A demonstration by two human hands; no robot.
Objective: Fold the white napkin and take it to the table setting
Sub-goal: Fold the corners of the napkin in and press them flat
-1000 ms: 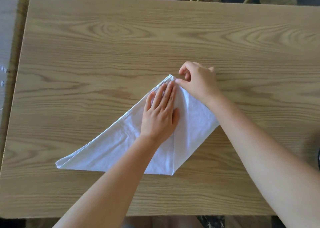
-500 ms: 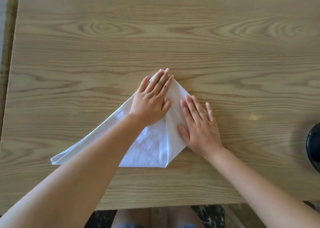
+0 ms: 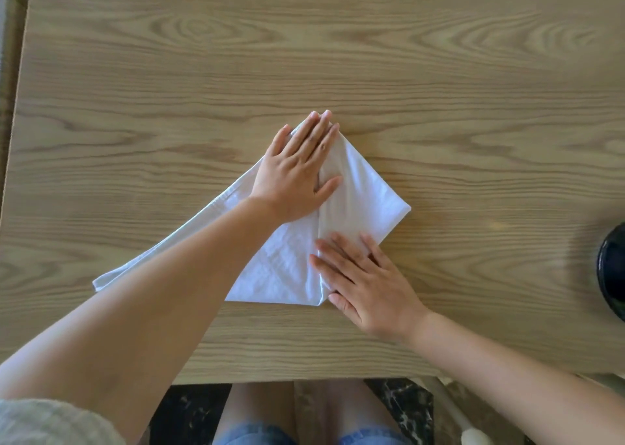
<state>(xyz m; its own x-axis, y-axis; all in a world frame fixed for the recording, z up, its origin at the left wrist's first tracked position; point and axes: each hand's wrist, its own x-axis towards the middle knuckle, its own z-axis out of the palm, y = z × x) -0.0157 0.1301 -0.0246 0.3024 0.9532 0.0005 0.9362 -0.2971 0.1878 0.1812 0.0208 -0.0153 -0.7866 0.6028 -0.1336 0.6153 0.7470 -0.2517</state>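
Observation:
The white napkin (image 3: 365, 191) lies flat on the wooden table (image 3: 304, 56), folded into a triangle with its right corner turned in toward the centre line. Its long left tip reaches out under my left forearm. My left hand (image 3: 297, 171) presses flat on the napkin near its top point, fingers straight. My right hand (image 3: 365, 279) lies flat on the lower end of the folded right flap, fingers straight, with its heel on the bare table.
A dark round object (image 3: 614, 272) sits at the table's right edge, partly out of frame. The near table edge runs just above my knees. A pale chair leg (image 3: 453, 411) shows below the table at the right.
My right hand let go of the napkin's top point, laid itself flat on the folded flap and slid down it toward me. My left hand stayed pressed near the top.

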